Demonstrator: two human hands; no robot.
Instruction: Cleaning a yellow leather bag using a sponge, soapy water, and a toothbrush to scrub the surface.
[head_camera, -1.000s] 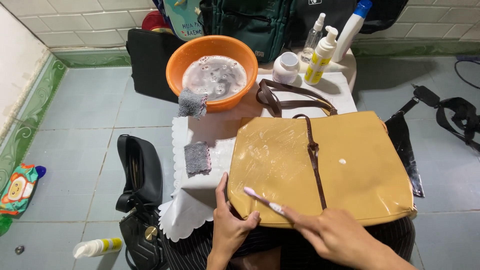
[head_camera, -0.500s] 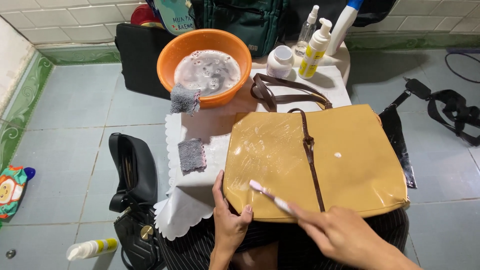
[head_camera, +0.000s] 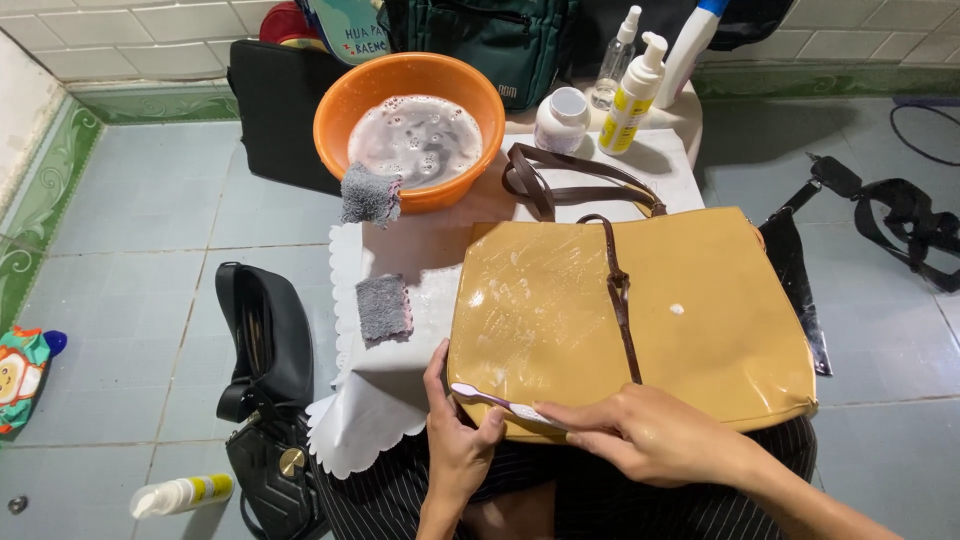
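Meanwhile the toothbrush (head_camera: 492, 400) had slid left along the tan handbag (head_camera: 640, 320) — its head now sat at the bag's lower left corner, beside the left hand (head_camera: 460, 440), whose grip pinched that edge. The right hand (head_camera: 650, 440) gripped the brush handle. Behind stood an orange basin (head_camera: 335, 110) of suds, a white jar (head_camera: 562, 120) and a yellow-labelled pump bottle (head_camera: 632, 100).
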